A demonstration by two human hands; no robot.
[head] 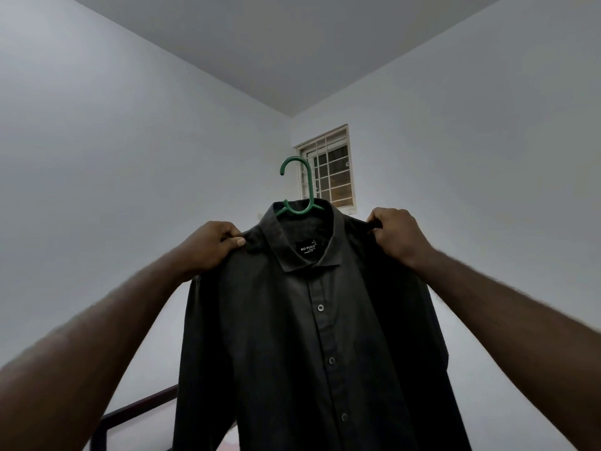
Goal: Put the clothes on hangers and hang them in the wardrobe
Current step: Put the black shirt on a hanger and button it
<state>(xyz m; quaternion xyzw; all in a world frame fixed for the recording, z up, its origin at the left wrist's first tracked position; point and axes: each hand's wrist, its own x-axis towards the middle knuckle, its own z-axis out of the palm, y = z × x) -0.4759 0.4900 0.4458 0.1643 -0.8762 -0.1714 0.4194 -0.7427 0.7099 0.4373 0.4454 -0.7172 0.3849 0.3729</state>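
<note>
A dark button-up shirt (312,336) hangs in front of me, held up high with its front and collar label facing me. A green plastic hanger (298,187) sits inside the collar, its hook sticking up above it; the hanger's arms are hidden under the cloth. My left hand (213,245) pinches the shirt's left shoulder. My right hand (395,234) grips the right shoulder. The wardrobe is not in view.
White walls meet in a corner behind the shirt, with a small barred window (328,169) high up. A dark wooden frame edge (136,415) shows at the bottom left, below my left arm.
</note>
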